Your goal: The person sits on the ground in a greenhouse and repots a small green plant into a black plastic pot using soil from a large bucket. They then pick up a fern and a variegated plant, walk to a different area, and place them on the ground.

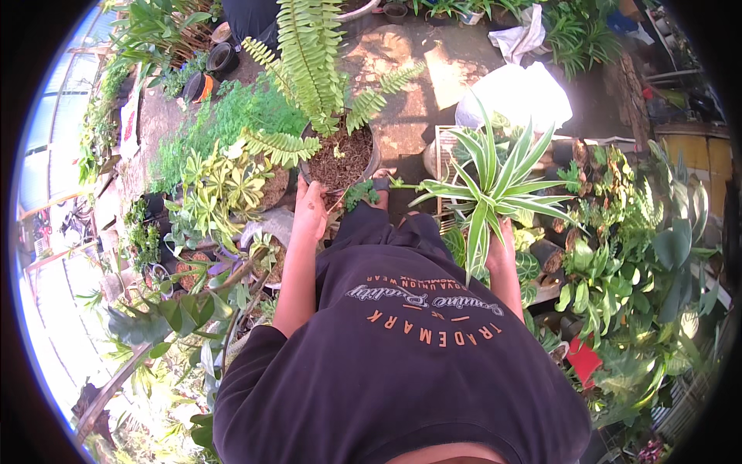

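Note:
My left hand (311, 210) grips the near left edge of a dark round plant pot (375, 159). A tall sword fern (313, 64) grows from the pot, in coarse brown potting mix (342, 155). A small leafy sprig (360, 194) hangs by the pot's near side. To the right, a spider plant (493, 185) with white-edged leaves stands over my right hand (502, 240). Its leaves cover my fingers and whatever container its roots sit in. Both plants are apart from each other, in front of my dark shirt.
A yellow-green variegated shrub (217, 188) and feathery ground foliage (249, 110) stand left of the fern. A bright white sack (513, 95) rests ahead on the paved ground (400, 110). Potted foliage plants (591, 272) crowd the right side. A person's dark-clothed leg (252, 20) shows at top.

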Available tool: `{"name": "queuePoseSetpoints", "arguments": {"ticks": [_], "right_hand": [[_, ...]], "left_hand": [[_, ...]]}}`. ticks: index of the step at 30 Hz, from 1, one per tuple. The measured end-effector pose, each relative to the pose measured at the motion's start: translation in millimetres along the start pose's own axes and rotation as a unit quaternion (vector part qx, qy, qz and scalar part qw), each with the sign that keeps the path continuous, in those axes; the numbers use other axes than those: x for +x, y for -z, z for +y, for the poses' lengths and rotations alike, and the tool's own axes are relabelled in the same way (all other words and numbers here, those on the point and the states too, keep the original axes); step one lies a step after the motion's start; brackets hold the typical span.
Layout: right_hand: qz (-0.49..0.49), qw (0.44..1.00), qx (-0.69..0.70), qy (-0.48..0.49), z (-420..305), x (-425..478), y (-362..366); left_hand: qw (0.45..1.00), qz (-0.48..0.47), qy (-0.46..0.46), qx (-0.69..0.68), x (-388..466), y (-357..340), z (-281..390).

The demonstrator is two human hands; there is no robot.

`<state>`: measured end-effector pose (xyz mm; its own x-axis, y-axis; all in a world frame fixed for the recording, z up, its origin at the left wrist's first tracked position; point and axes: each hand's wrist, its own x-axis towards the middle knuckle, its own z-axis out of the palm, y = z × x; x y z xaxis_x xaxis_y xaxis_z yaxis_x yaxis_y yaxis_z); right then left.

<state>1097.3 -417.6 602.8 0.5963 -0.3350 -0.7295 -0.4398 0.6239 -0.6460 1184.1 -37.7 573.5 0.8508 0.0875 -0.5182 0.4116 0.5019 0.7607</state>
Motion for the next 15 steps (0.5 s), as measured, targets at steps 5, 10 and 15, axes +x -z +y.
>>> {"name": "queuePoseSetpoints", "arguments": {"ticks": [5, 10, 15], "right_hand": [[-0.026, 0.994, -0.074, 0.079, -35.7, 48.0, -66.8], [-0.028, 0.999, -0.019, 0.036, -82.2, 93.6, -138.0], [-0.084, 0.994, -0.065, -0.007, -135.9, 172.9, -232.0]], "left_hand": [[0.997, 0.062, 0.041, 0.020, 70.5, -44.6, 68.8], [0.998, 0.042, -0.011, -0.039, 135.2, -58.3, 105.2], [0.976, 0.168, -0.059, -0.123, 184.3, -59.2, 121.6]]}}
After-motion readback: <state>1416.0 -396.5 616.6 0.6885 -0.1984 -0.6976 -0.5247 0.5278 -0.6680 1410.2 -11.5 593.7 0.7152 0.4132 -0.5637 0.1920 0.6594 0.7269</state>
